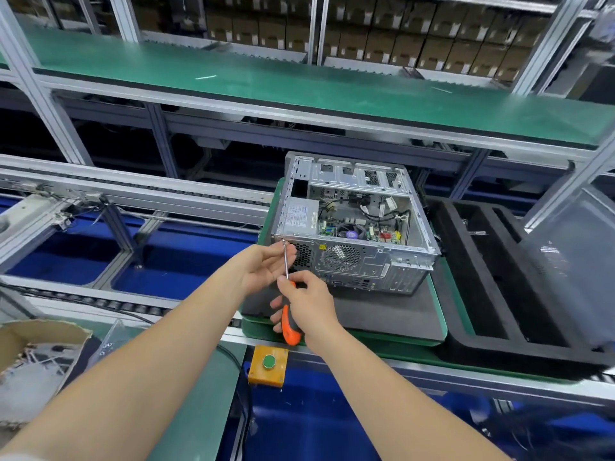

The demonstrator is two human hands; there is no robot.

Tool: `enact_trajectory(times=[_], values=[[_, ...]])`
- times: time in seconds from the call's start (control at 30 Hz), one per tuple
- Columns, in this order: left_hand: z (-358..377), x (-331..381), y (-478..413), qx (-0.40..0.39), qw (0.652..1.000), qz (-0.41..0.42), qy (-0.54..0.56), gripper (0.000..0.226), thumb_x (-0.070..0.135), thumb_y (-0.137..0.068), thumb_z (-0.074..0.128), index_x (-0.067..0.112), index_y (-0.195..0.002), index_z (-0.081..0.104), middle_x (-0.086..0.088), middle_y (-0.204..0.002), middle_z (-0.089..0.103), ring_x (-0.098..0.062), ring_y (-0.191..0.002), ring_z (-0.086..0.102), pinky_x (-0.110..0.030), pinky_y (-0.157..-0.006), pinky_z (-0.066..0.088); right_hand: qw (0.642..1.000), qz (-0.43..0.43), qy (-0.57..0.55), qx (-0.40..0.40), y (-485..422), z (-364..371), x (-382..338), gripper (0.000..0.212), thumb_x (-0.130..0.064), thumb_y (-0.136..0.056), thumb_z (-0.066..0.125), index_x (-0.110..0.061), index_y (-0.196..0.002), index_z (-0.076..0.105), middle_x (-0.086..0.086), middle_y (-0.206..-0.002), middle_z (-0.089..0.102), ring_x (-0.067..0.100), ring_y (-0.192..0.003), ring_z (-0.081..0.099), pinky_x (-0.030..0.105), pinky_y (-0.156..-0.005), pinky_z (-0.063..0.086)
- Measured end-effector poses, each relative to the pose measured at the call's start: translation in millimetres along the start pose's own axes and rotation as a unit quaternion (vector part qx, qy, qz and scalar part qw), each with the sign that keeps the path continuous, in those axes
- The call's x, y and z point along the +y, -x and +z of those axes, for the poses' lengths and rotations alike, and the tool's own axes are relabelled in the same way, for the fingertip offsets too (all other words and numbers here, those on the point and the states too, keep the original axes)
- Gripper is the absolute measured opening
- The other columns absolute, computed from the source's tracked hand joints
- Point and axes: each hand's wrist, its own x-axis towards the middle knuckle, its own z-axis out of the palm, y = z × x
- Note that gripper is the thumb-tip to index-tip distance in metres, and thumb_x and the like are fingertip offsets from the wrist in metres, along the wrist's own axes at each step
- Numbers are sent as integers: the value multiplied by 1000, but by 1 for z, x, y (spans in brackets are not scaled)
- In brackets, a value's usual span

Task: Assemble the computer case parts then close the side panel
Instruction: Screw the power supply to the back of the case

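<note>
- Head view: computer case (356,224) lies on its side, open side up, on a dark mat (382,311) over a green pallet (382,338), just ahead of my hands.
- My right hand (307,307) is clamped round the orange handle of the screwdriver (289,327).
- My left hand (266,264) has its fingers curled on the metal shaft, near the tip.
- Tip sits at the case's near left corner, beside the vent holes.
- Black foam tray (482,277) just right of the pallet; yellow box with green button (269,362) below my hands; cardboard box (40,354) far left.
</note>
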Motion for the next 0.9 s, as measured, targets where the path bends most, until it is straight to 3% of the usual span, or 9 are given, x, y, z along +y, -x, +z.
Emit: enact_trajectory(times=[0.2,0.37,0.53,0.67,0.77,0.9], values=[[-2,-1,1,0,1000,3,27,28,-4,-97,60,-5,-124,63,-18,-101,75,-22,-84,77,-30,-66,63,1000,-11,-5,4,0,3,2,11,-28,-101,67,-18,-105,63,22,-82,74,30,-53,67,41,-50,60],[-3,0,0,7,999,9,37,27,-5,-96,60,-6,-123,62,-18,-100,73,-22,-96,74,-32,-82,60,1000,-17,-12,12,-3,8,3,14,-28,-101,67,-16,-108,63,19,-81,74,31,-56,68,40,-52,59],[-3,3,2,-10,999,-3,-39,18,3,-100,58,-4,-115,65,-17,-110,73,-19,-86,77,-27,-71,63,996,1,-84,-3,-2,15,7,21,-30,-107,58,-12,-117,61,27,-92,74,30,-60,69,40,-56,60],[-3,4,1,8,992,-2,-125,18,12,-100,62,-3,-109,68,-12,-92,77,-17,-76,76,-26,-62,62,983,76,-164,-26,1,22,5,33,-39,-110,49,-9,-124,49,20,-95,78,27,-57,66,36,-54,59],[2,0,-1,57,991,26,-118,13,9,-92,72,-2,-97,68,-9,-73,74,-15,-66,73,-22,-55,58,981,88,-171,-27,2,26,5,47,-44,-104,60,-6,-128,46,19,-96,74,26,-57,66,36,-52,59],[6,-7,-7,105,989,52,-93,16,9,-84,82,2,-89,68,-8,-75,71,-14,-66,69,-21,-53,57,987,81,-137,2,5,23,11,52,-31,-91,81,-9,-125,49,14,-101,64,22,-59,65,35,-55,59]])
